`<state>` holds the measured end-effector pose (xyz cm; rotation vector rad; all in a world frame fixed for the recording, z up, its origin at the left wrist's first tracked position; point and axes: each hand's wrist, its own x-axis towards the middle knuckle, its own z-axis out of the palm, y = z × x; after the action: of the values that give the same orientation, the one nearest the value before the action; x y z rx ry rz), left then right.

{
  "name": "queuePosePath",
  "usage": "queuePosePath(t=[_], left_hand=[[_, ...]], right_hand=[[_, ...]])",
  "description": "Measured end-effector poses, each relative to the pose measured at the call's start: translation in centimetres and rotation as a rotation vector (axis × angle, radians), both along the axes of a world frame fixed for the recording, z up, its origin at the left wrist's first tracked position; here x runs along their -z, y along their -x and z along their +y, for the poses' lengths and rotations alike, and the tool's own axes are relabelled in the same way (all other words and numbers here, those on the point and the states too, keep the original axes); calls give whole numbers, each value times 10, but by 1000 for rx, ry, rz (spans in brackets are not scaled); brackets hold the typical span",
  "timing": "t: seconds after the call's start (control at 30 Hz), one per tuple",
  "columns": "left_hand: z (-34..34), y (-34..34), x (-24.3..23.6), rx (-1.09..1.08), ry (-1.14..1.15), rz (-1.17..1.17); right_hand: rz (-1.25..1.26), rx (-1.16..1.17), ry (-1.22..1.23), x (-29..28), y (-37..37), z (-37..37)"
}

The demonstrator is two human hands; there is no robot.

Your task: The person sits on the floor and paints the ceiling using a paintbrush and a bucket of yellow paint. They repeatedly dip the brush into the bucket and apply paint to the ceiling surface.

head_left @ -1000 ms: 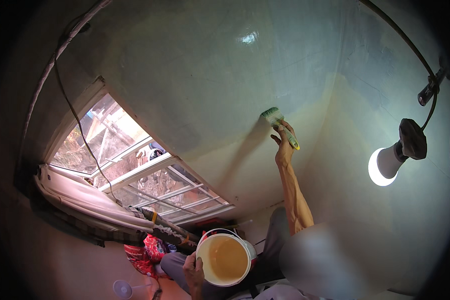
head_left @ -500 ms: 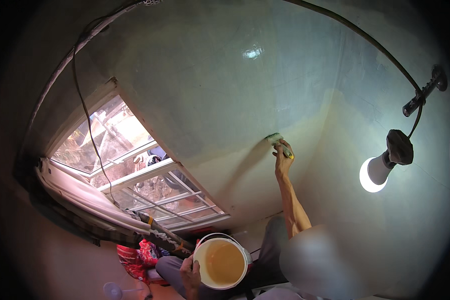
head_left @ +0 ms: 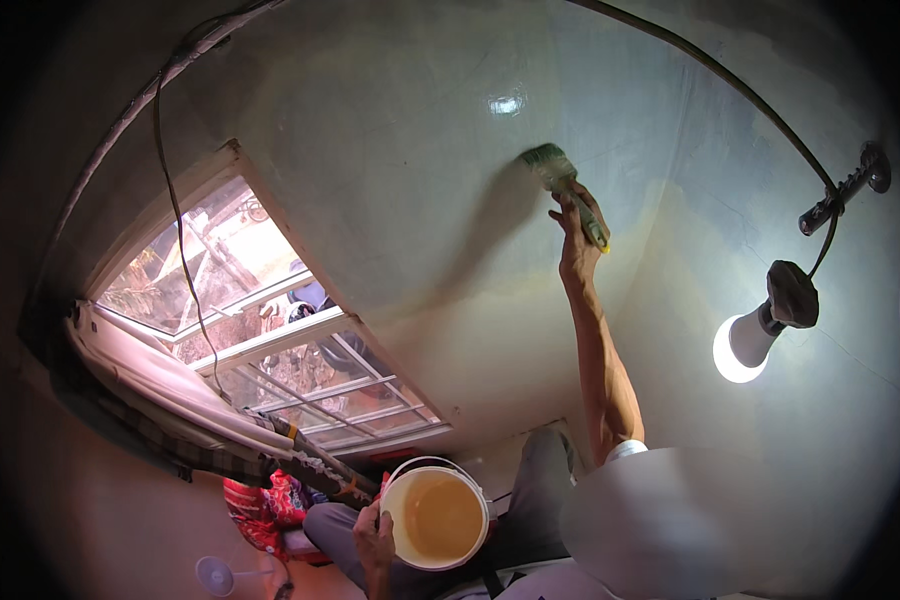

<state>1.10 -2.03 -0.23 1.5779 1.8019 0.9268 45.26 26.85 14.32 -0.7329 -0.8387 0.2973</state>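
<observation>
Up against the wall [head_left: 390, 190], my right hand [head_left: 580, 228] grips a wide paintbrush [head_left: 552, 167], its dark bristles on or very near the damp-looking grey-green surface. The bristles point up and to the left, and the handle runs down through my fingers. Low in front of me, my left hand [head_left: 374, 540] holds the left side of a white bucket [head_left: 396, 515]. Thin tan liquid lies in the bucket, and its wire handle stands up at the far rim. The lower part of the wall looks paler and duller than the shiny upper part.
A lit bulb [head_left: 745, 347] hangs at the right on a cable [head_left: 710, 62] that arcs overhead past a metal bracket [head_left: 850, 187]. At the left is a white-barred window [head_left: 290, 330] with a dangling wire and a pale curtain [head_left: 150, 375]. Red patterned cloth [head_left: 260, 512] lies below.
My right hand has carried the brush up the wall, from the pale lower band into the shiny grey-green area. My left hand still holds the bucket, which sits slightly farther left in view.
</observation>
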Motion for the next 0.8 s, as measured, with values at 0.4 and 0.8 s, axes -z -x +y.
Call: queuePosePath(t=[0.4,0.8], left_hand=[[-5,8,3,-32,-9,34],[-5,5,4,-37,-57,-41]], right_hand=[[291,-32,408,198,36,-17],[-321,424,369,-74,0,25]])
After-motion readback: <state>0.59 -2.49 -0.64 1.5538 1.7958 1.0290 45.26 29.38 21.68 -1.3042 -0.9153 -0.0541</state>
